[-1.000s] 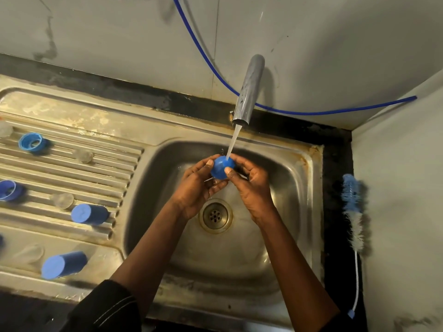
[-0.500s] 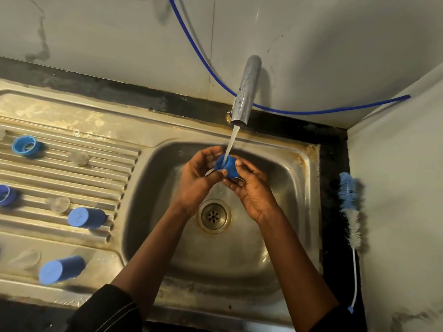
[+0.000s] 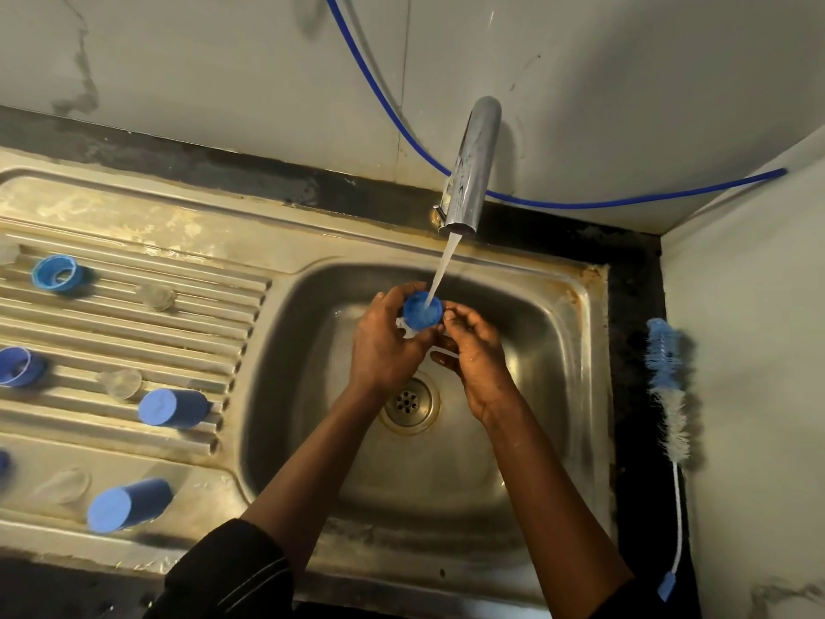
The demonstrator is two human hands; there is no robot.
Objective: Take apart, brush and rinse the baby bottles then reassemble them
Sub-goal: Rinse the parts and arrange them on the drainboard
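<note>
Rinsing: a blue cap point(image 3: 422, 311) sat open side up under the water stream point(image 3: 442, 270) from the tap point(image 3: 468, 167), at the centre of the frame, above the sink point(image 3: 580, 350) and its drain point(image 3: 408, 402).
Left hand: the left hand point(image 3: 384, 346) had its fingers curled round the cap's left side, holding it.
Right hand: the right hand point(image 3: 475, 350) had its fingers bent with the tips at the cap's right edge, apparently pinching it, though the view was soft there.
Draining board: on the draining board point(image 3: 134, 243), at the left of the frame, two tall blue covers point(image 3: 172, 407) lay on their sides at the lower left. Two blue collars point(image 3: 58, 273) stood at the far left, with clear teats point(image 3: 156, 297) among them.
Brush: a bottle brush point(image 3: 667, 386) lay on the dark tabletop point(image 3: 634, 283) at the right edge, bristles toward the top.
Hose: a blue hose point(image 3: 580, 203) ran along the wall behind the tap.
</note>
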